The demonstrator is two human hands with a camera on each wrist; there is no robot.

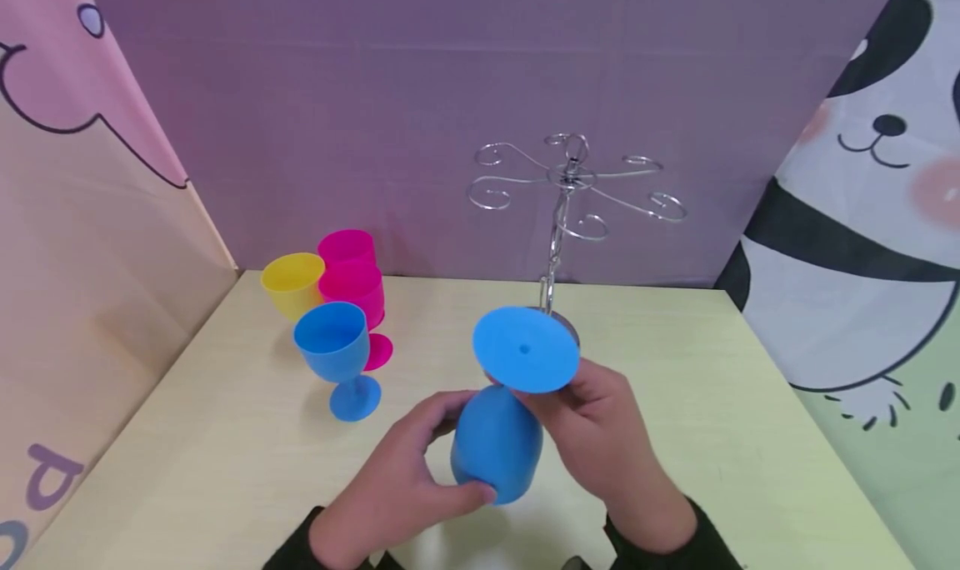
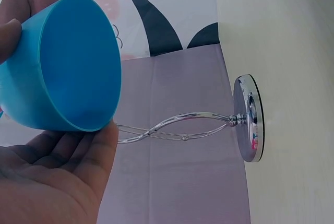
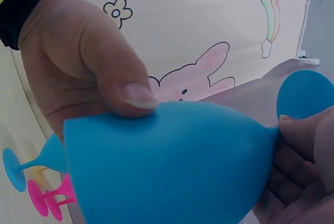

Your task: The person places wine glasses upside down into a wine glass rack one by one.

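A blue plastic goblet (image 1: 498, 449) is held upside down in front of the body, its round foot (image 1: 525, 349) on top and its bowl (image 3: 172, 166) below. My left hand (image 1: 401, 466) grips the bowl from the side, thumb near the rim. At the stem, my right hand (image 1: 603, 437) pinches the goblet just under the foot. The left wrist view looks into the hollow bowl (image 2: 83, 65). On the table's left stand another blue goblet (image 1: 333, 345), a yellow one (image 1: 292, 282) and pink ones (image 1: 352, 287), all upright.
A silver wire stand (image 1: 555, 245) with several curled arms rises from a round base (image 2: 250, 117) at the back, behind the held goblet. The pale table (image 1: 225, 478) meets a purple cloth (image 1: 360, 112) behind. Printed cloths hang at both sides.
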